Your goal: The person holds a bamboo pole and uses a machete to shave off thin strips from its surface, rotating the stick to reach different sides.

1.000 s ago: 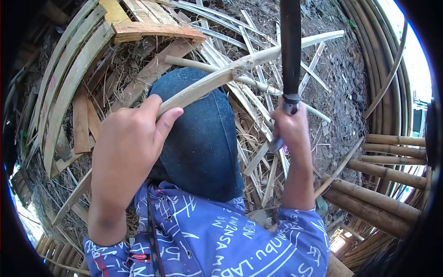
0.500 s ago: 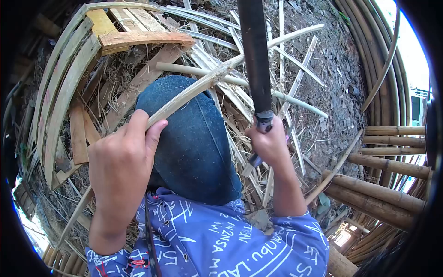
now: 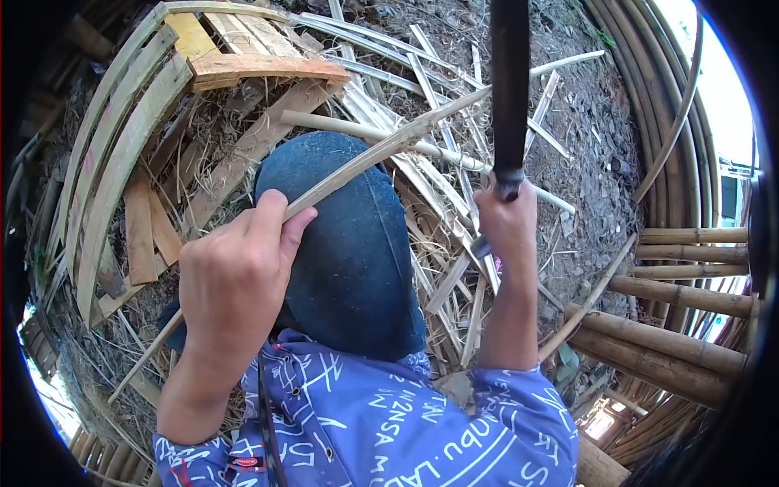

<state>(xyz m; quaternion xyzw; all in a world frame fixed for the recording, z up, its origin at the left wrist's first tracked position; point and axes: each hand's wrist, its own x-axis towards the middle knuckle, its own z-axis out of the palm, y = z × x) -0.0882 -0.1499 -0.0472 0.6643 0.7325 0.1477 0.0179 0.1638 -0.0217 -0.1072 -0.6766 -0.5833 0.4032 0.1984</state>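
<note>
My left hand [image 3: 235, 272] is closed around a long split bamboo strip [image 3: 381, 152]. The strip slants up to the right across my jean-covered knee [image 3: 337, 252], and its tail comes out below the hand. My right hand [image 3: 511, 223] grips the handle of a machete [image 3: 510, 89]. Its dark blade points upward in view and crosses over the strip near the far end. Under the strip a thin round bamboo pole [image 3: 324, 122] runs to the right, partly hidden by my knee.
Wooden slats nailed into a crate-like frame [image 3: 268, 66] sit at the upper left. Split strips [image 3: 422, 183] and shavings litter the ground around my knee. Thick bamboo poles [image 3: 673, 333] are stacked at the right, with long poles [image 3: 677, 105] along the upper right.
My right hand and the machete have moved to the right, toward the strip's far end. My left hand has shifted slightly right with the strip still in it.
</note>
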